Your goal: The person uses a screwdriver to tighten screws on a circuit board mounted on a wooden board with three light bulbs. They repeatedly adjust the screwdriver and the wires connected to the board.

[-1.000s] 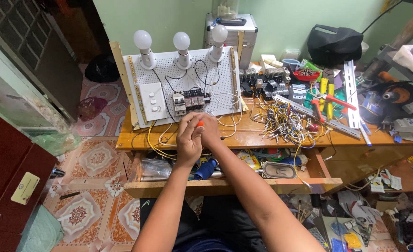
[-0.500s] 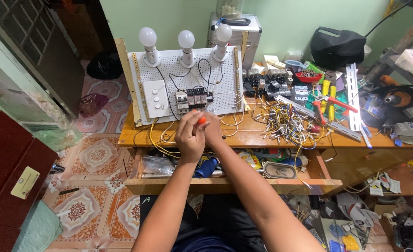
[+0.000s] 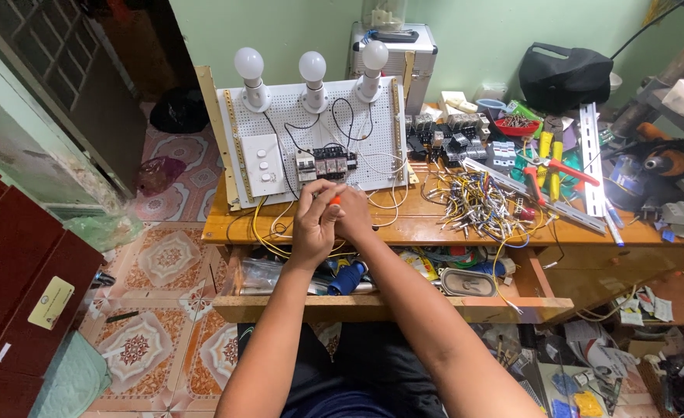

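Note:
My left hand [image 3: 315, 224] and my right hand [image 3: 353, 217] are pressed together over the near edge of a wooden workbench [image 3: 435, 228]. Between them they grip a small orange-handled tool [image 3: 334, 200], most of it hidden by the fingers. Its tip points at a row of black circuit breakers [image 3: 328, 164] on a white perforated board [image 3: 311, 143]. That board leans upright and carries three white bulbs [image 3: 312, 67] on top, a white switch plate [image 3: 262, 164] and looping black, white and yellow wires.
A heap of short cut wires [image 3: 477, 203] lies right of the board, with pliers [image 3: 547, 155], a metal rail [image 3: 592, 159] and relays behind. An open drawer [image 3: 388, 306] full of parts sits under my arms. A metal case [image 3: 392, 54] and black bag [image 3: 562, 77] stand at the back.
Both hands have moved slightly forward and up toward the breakers, still closed on the orange-handled tool. The board and wires stay put.

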